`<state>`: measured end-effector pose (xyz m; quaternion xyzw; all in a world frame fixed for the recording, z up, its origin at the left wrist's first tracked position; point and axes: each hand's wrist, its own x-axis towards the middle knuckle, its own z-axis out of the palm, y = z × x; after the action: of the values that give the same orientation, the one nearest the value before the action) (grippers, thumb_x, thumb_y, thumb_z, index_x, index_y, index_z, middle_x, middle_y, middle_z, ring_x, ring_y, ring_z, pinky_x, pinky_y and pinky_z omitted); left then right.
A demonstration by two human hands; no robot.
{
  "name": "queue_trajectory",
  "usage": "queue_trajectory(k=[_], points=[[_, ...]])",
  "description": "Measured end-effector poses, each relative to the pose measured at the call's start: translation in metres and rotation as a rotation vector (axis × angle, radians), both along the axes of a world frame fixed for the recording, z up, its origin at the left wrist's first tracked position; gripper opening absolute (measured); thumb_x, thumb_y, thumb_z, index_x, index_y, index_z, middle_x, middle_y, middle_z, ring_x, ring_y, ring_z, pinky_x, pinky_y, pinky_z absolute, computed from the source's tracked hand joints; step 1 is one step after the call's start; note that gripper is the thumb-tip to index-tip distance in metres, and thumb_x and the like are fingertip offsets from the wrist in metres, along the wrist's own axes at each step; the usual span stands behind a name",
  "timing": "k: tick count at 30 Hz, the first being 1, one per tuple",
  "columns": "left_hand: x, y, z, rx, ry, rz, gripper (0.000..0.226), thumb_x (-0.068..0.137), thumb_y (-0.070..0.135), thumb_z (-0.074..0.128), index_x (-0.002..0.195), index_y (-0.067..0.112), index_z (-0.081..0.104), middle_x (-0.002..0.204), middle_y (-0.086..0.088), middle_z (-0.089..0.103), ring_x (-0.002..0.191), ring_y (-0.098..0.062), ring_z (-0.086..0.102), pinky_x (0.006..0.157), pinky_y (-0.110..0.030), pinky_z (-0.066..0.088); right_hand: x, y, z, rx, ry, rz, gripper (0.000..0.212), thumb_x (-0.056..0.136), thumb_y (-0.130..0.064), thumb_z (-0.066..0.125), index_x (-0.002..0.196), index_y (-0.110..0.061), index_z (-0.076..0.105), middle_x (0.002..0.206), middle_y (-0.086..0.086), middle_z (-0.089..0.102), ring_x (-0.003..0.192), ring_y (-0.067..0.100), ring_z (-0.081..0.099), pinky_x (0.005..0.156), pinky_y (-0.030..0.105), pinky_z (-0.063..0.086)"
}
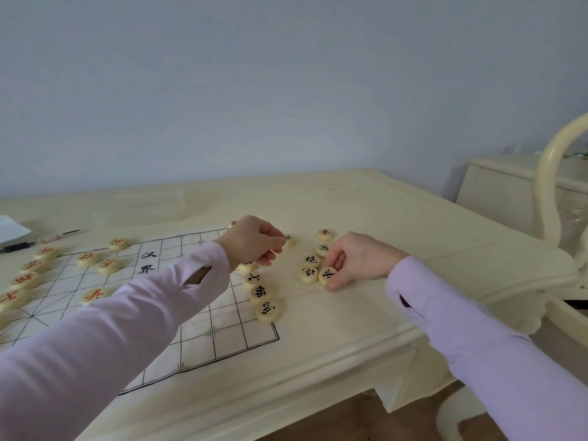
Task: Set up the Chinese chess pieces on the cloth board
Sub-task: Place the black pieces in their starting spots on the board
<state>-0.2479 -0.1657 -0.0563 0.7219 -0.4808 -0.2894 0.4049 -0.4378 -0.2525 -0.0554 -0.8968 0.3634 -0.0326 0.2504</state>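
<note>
Lift the black piece (289,240) nipped at its edge by the curled fingertips of the left hand (253,241), just past the grid of the cloth board (203,338). Go straight up, so as not to bump the others. Same for the right hand (359,262), curled round a second black piece (327,275) near the table (381,218) edge. Put each down on a line crossing, word side up.

Counting: eight red pieces (87,258) in view on the board's left part. Ten black for sure: three in a row, six loose, one half hidden under the left hand. Maybe one more behind it, hard to tell
</note>
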Motion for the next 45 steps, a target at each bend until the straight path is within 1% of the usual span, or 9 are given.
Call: queue_trajectory(k=[2, 4, 8, 13, 20, 24, 28, 38, 45], points=[[-0.004, 0.005, 0.003, -0.012, 0.003, -0.009, 0.01, 0.09, 0.011, 0.058, 0.093, 0.006, 0.066, 0.077, -0.003, 0.065, 0.061, -0.013, 0.058, 0.062, -0.021, 0.055, -0.001, 0.002, 0.0, -0.001, -0.034, -0.018, 0.033, 0.066, -0.02, 0.083, 0.093, -0.022, 0.064, 0.088, -0.002, 0.061, 0.084, 0.013, 0.058, 0.08, 0.025, 0.047], [-0.01, 0.01, 0.006, -0.024, -0.002, -0.021, 0.013, 0.09, 0.009, 0.057, 0.098, 0.003, 0.066, 0.077, -0.004, 0.065, 0.06, -0.012, 0.057, 0.054, -0.016, 0.054, -0.002, 0.004, -0.003, -0.004, -0.064, -0.027, 0.035, 0.065, -0.017, 0.084, 0.09, -0.022, 0.062, 0.085, -0.002, 0.061, 0.079, 0.013, 0.057, 0.07, 0.02, 0.044], [-0.018, 0.023, 0.008, -0.028, 0.005, -0.038, 0.017, 0.09, 0.007, 0.057, 0.102, -0.002, 0.066, 0.078, -0.005, 0.064, 0.061, -0.012, 0.056, 0.055, -0.014, 0.054, -0.004, 0.009, -0.004, 0.087, -0.236, -0.051, 0.026, 0.067, -0.009, 0.082, 0.08, -0.021, 0.062, 0.078, 0.001, 0.061, 0.07, 0.013, 0.056, 0.059, 0.018, 0.043], [-0.023, 0.046, 0.011, 0.03, 0.04, -0.124, 0.031, 0.085, 0.027, 0.067, 0.097, -0.002, 0.068, 0.081, -0.006, 0.067, 0.066, -0.014, 0.06, 0.062, -0.018, 0.056, 0.001, 0.033, 0.006, 0.383, -0.514, 0.011, 0.015, 0.079, 0.0, 0.07, 0.091, -0.006, 0.064, 0.073, 0.007, 0.067, 0.053, 0.004, 0.062, 0.052, 0.015, 0.05], [-0.021, 0.077, 0.015, 0.144, 0.181, -0.137, 0.019, 0.081, 0.013, 0.07, 0.094, 0.0, 0.07, 0.065, 0.001, 0.068, 0.054, -0.001, 0.061, 0.056, -0.012, 0.052, 0.01, 0.062, 0.005, 0.63, -0.486, 0.081, 0.005, 0.086, -0.001, 0.062, 0.089, -0.004, 0.065, 0.072, 0.007, 0.07, 0.06, 0.011, 0.069, 0.058, 0.019, 0.056], [-0.022, 0.093, 0.013, 0.238, 0.35, -0.114, 0.007, 0.082, 0.004, 0.067, 0.086, -0.002, 0.069, 0.061, 0.0, 0.07, 0.05, -0.003, 0.063, 0.052, -0.012, 0.052, 0.008, 0.07, 0.002, 0.644, -0.353, 0.143, 0.01, 0.091, -0.006, 0.056, 0.09, -0.002, 0.066, 0.07, 0.007, 0.07, 0.059, 0.011, 0.069, 0.056, 0.018, 0.055], [-0.025, 0.103, 0.006, 0.295, 0.393, -0.084, 0.003, 0.081, 0.001, 0.068, 0.081, -0.002, 0.069, 0.062, -0.004, 0.07, 0.05, -0.005, 0.064, 0.05, -0.013, 0.052, 0.004, 0.069, -0.002, 0.614, -0.365, 0.087, 0.011, 0.092, -0.005, 0.054, 0.088, -0.003, 0.064, 0.074, 0.012, 0.066, 0.054, 0.01, 0.065, 0.053, 0.019, 0.053], [-0.036, 0.103, -0.005, 0.279, 0.341, -0.049, 0.016, 0.079, 0.003, 0.072, 0.091, -0.008, 0.069, 0.064, -0.006, 0.071, 0.053, -0.006, 0.066, 0.052, -0.012, 0.052, 0.0, 0.072, -0.007, 0.601, -0.358, 0.012, 0.01, 0.093, -0.01, 0.055, 0.09, -0.004, 0.064, 0.073, 0.01, 0.065, 0.051, 0.009, 0.061, 0.049, 0.017, 0.051], [-0.036, 0.101, -0.009, 0.261, 0.197, -0.011, 0.013, 0.076, 0.007, 0.076, 0.081, -0.004, 0.07, 0.064, -0.007, 0.068, 0.051, -0.01, 0.063, 0.056, -0.016, 0.056, -0.001, 0.073, -0.009, 0.587, -0.38, -0.015, 0.012, 0.093, -0.01, 0.055, 0.09, -0.004, 0.064, 0.072, 0.009, 0.064, 0.051, 0.009, 0.059, 0.049, 0.016, 0.05]])
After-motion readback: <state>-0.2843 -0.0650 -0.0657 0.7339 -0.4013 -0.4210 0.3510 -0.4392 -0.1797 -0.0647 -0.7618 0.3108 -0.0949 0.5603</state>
